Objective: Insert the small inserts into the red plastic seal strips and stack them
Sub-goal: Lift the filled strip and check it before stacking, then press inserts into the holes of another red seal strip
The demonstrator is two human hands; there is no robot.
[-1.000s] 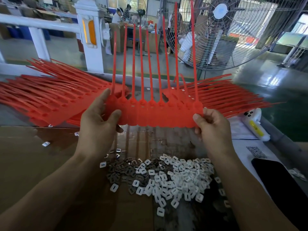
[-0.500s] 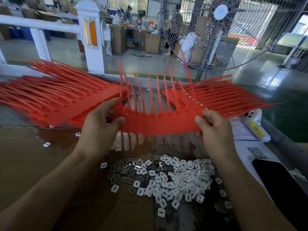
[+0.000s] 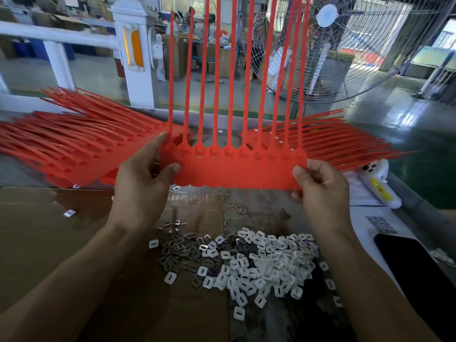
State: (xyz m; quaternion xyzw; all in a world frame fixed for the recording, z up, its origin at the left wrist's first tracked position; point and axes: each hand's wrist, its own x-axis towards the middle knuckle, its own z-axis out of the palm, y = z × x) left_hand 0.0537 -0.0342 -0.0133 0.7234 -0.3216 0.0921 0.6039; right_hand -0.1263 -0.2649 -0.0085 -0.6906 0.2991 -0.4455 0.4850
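brown cardboard [image 3: 49, 243] covers the bench in front of you, with a factory floor and a big wire fan [image 3: 345, 45] beyond it. you hold one joined sheet of red seal strips [image 3: 237, 169] upright over the bench: your left hand [image 3: 143, 191] pinches its left edge between thumb and fingers, your right hand [image 3: 318, 191] pinches the right edge the same way, both closed on the flat tag band. the tails stand tall and thin above.

expect it to be light and floppy; the band looks fairly stiff across, but the long tails probably whip and bend, so keep your hold low on the band, at both ends, not on the tails. the plastic looks smooth, so a firm pinch is wise.

below your hands lies the pile of small inserts [image 3: 246, 262], white ones and darker metal-looking ones mixed, loose and easy to scatter. stacks of red strips fan out on the far left [image 3: 81, 146] and far right [image 3: 345, 144], near the bench's back edge. to your right sit a white paper [image 3: 365, 230], a dark phone [image 3: 417, 267] and a white device [image 3: 380, 186] near the bench edge. open room is mostly the bare cardboard on your left; the tails need clearance above.
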